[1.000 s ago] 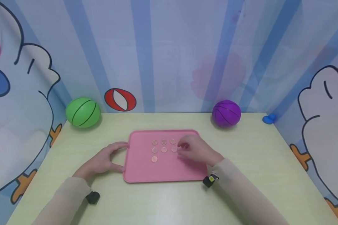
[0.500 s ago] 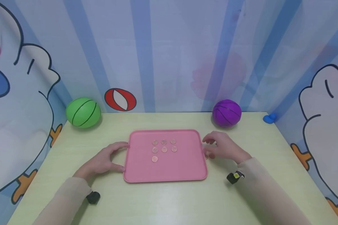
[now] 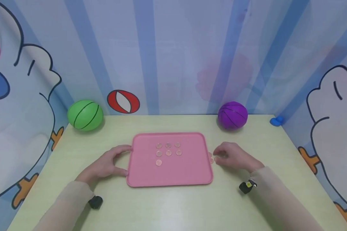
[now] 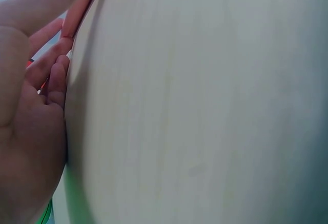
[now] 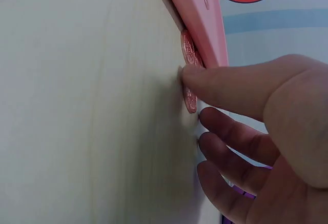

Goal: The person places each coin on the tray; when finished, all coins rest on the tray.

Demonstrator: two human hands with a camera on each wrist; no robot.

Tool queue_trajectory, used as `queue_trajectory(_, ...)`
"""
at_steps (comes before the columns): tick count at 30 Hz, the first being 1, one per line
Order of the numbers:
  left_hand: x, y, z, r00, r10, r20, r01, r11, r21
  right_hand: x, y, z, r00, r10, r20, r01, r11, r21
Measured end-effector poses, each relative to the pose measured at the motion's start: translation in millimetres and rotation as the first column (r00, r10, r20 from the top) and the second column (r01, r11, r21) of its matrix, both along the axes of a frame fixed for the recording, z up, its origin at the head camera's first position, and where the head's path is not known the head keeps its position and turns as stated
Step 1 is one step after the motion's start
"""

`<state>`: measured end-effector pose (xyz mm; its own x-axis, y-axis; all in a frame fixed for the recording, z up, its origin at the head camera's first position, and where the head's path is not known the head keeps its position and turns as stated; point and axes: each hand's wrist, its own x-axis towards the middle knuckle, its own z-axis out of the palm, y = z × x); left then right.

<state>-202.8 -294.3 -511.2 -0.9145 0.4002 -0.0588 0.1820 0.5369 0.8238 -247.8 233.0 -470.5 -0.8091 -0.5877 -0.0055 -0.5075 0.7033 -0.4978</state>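
In the head view a pink tray [image 3: 188, 175] lies on the table with several small round coins [image 3: 158, 163] in rows on it. My left hand [image 3: 105, 165] touches the tray's left edge with thumb and fingertips spread apart. Beyond the right edge, a few more coins [image 3: 211, 160] lie on the table beside the tray. My right hand [image 3: 234, 156] is over these, fingers bent loosely. Seen from the right wrist, the thumb touches the coins [image 5: 188, 44] by the tray wall and partly hides them. The other fingertips stand apart from the thumb.
A green ball [image 3: 85, 115] sits at the back left of the table and a purple ball [image 3: 232, 115] at the back right. A small blue object [image 3: 276, 121] is in the far right corner. A printed curtain [image 3: 173, 64] closes off the back.
My right hand has moved from above the tray out past its right edge, then slightly down to the coins there. My left hand stays at the tray's left edge.
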Motion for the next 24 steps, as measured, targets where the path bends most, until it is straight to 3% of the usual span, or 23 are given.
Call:
queue_trajectory(6, -0.4, 0.3, 0.8, 1.000, 0.000, 0.007, 0.000, 1.000, 0.011, -0.6, 0.2, -4.2, 0.999, 0.020, -0.028, -0.020, 1.000, -0.021)
queue_trajectory(16, -0.1, 0.2, 2.2, 1.000, -0.010, 0.006, 0.010, 1.000, 0.017, -1.8, 0.8, -4.0, 1.000, 0.010, 0.018, -0.010, 1.000, -0.019)
queue_trajectory(24, 0.1, -0.3, 1.5, 1.000, -0.004, 0.008, 0.004, 1.000, 0.017, -0.8, -6.0, -0.7, 1.000, 0.027, 0.004, -0.027, 1.000, -0.006)
